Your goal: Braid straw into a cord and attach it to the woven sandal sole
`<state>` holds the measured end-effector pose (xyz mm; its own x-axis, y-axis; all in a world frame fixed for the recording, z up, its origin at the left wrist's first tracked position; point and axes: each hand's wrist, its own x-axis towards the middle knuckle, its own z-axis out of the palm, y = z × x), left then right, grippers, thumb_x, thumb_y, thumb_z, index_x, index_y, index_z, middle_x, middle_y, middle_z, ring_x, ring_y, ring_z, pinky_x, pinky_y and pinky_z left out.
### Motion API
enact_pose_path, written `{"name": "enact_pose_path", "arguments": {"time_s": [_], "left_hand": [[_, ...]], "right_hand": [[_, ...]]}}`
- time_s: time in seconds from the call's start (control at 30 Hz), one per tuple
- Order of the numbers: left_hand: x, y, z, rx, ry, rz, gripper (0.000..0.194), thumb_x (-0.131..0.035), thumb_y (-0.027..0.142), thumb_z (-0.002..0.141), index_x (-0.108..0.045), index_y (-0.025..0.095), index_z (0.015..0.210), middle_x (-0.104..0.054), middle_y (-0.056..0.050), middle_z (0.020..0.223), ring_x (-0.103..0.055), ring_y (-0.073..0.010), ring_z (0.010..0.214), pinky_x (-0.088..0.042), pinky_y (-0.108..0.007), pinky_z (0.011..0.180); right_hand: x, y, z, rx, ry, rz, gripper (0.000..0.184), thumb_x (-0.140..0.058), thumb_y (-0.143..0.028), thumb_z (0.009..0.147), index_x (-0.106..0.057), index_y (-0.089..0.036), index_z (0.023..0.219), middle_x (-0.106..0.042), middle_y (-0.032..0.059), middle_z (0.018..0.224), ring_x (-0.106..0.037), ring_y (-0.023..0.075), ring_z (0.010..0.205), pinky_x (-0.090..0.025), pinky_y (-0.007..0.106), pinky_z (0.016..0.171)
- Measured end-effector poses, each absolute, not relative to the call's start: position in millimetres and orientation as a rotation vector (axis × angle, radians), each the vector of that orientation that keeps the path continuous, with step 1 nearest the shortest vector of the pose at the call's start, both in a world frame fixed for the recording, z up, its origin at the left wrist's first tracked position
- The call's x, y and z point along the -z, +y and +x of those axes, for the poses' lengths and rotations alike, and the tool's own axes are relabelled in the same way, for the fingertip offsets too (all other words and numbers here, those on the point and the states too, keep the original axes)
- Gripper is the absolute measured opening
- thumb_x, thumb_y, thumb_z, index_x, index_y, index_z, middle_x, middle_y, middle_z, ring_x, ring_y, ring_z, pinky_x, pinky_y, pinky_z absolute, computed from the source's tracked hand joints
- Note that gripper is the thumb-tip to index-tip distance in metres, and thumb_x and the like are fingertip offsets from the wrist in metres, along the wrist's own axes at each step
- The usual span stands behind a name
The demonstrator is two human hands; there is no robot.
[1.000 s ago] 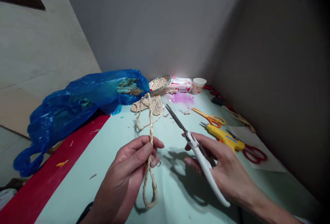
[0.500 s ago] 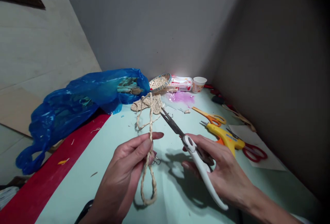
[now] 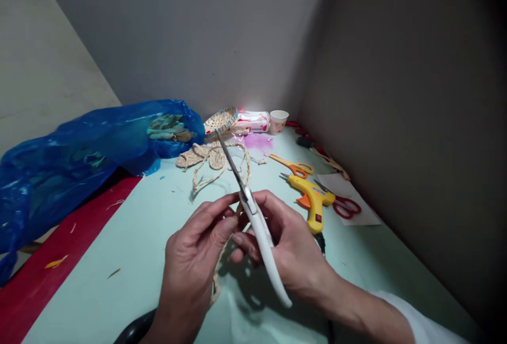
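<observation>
My left hand (image 3: 188, 254) pinches a braided straw-coloured cord (image 3: 248, 167) between thumb and fingers. The cord's upper end curves over toward the back of the table, and a loop of it hangs below my fingers. White-handled shears (image 3: 263, 243) rest in the grip of my right hand (image 3: 295, 243), their dark narrow blades pointing up and away to the left. My hands meet at the cord, with right fingertips close to left ones. Where the fingers come together, the shears and fingers partly hide the cord.
A blue plastic bag (image 3: 111, 135) lies at the left. Flat coiled straw pieces (image 3: 217, 158), a woven basket (image 3: 222, 120) and a paper cup (image 3: 279, 122) are at the back. On the right are orange scissors (image 3: 295, 167), a yellow glue gun (image 3: 315, 201) and red-handled scissors (image 3: 344, 206).
My right hand has brought the shears left, against my left hand at the cord. The cord's upper part now bends over instead of standing straight. The view has turned right.
</observation>
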<state>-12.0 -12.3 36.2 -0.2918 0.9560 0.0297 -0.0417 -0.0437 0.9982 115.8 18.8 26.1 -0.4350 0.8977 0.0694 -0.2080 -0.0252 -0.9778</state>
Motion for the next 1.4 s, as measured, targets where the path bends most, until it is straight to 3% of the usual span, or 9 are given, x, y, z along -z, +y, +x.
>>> {"name": "enact_pose_path", "arguments": {"time_s": [0.13,0.3,0.4,0.6,0.77,0.97,1.13,1.23,1.4], "left_hand": [[-40.3,-14.7,-13.0,-1.441,1.440,1.256,0.023,-0.069,0.020,0.078,-0.078,0.031,0.096,-0.070,-0.001,0.105,-0.065,-0.0192,0.094,-0.051,-0.022,0.077],[-34.8,-20.9,-14.9,-1.428,1.617,1.575,0.031,-0.074,0.022,0.074,-0.075,0.029,0.104,-0.072,-0.001,0.093,-0.065,-0.0186,0.078,-0.050,-0.025,0.073],[-28.0,-24.4,-15.7,-1.483,1.729,1.725,0.018,-0.067,0.022,0.080,-0.074,0.027,0.095,-0.074,0.001,0.083,-0.065,-0.0172,0.070,-0.049,-0.027,0.072],[-30.4,-26.9,-9.6,-1.449,1.747,1.447,0.013,-0.063,0.031,0.082,-0.073,0.025,0.086,-0.066,0.001,0.065,-0.058,-0.0134,0.056,-0.037,-0.022,0.045],[-37.5,-24.3,-12.3,-1.332,1.504,1.016,0.023,-0.068,0.038,0.078,-0.071,0.019,0.091,-0.050,0.003,0.054,-0.044,-0.0091,0.050,-0.030,-0.018,0.043],[-39.2,-15.4,-27.0,-1.378,1.196,0.696,0.018,-0.067,0.031,0.081,-0.066,0.016,0.090,-0.048,0.006,0.051,-0.030,-0.0023,0.039,-0.023,-0.017,0.041],[-44.8,-12.0,-34.8,-1.501,1.119,0.571,0.015,-0.068,0.028,0.080,-0.065,0.016,0.089,-0.051,0.005,0.052,-0.031,-0.0015,0.038,-0.023,-0.017,0.041],[-48.2,-14.2,-35.9,-1.534,1.118,0.565,0.020,-0.068,0.028,0.079,-0.067,0.015,0.094,-0.050,0.006,0.051,-0.031,-0.0017,0.038,-0.024,-0.018,0.042],[-53.2,-19.1,-31.7,-1.562,1.105,0.567,0.021,-0.069,0.028,0.078,-0.071,0.014,0.095,-0.049,0.004,0.052,-0.032,-0.0019,0.039,-0.024,-0.018,0.042]], "right_hand": [[-29.9,23.4,119.4,-1.627,-1.318,-0.804,0.032,-0.079,-0.028,0.071,-0.054,-0.019,0.089,-0.058,-0.0038,0.074,-0.063,0.0103,0.054,-0.052,0.019,0.049],[-34.9,32.1,125.7,-1.572,-1.276,-0.819,0.035,-0.079,-0.020,0.070,-0.049,-0.020,0.090,-0.058,-0.0063,0.071,-0.058,0.0066,0.044,-0.048,0.014,0.041],[-37.7,34.1,129.0,-1.491,-1.289,-0.895,0.035,-0.079,-0.018,0.069,-0.048,-0.020,0.086,-0.059,-0.0060,0.074,-0.056,0.0058,0.042,-0.047,0.015,0.037],[-35.2,31.0,128.1,-1.400,-1.360,-0.863,0.032,-0.078,-0.018,0.069,-0.051,-0.021,0.085,-0.060,-0.0048,0.075,-0.051,0.0065,0.044,-0.053,0.020,0.037],[-30.5,35.9,129.0,-1.284,-1.427,-0.907,0.026,-0.073,-0.023,0.075,-0.050,-0.022,0.089,-0.060,-0.0039,0.079,-0.051,0.0072,0.045,-0.050,0.021,0.038],[-25.5,44.9,153.1,-0.521,-2.002,-0.971,0.019,-0.063,-0.019,0.079,-0.050,-0.022,0.092,-0.051,-0.0030,0.072,-0.046,0.0107,0.056,-0.042,0.024,0.052],[-11.7,49.8,167.2,-0.200,-2.317,-0.892,0.050,-0.055,-0.007,0.067,-0.052,-0.022,0.114,-0.056,0.0055,0.095,-0.055,0.0172,0.073,-0.043,0.028,0.059],[-5.5,52.2,168.8,0.015,-2.345,-0.901,0.069,-0.049,-0.005,0.059,-0.049,-0.021,0.126,-0.057,0.0086,0.104,-0.058,0.0186,0.073,-0.045,0.030,0.060],[-6.0,52.5,168.4,0.241,-2.344,-0.870,0.077,-0.046,-0.006,0.056,-0.047,-0.020,0.132,-0.057,0.0112,0.108,-0.061,0.0211,0.077,-0.048,0.033,0.062]]}}
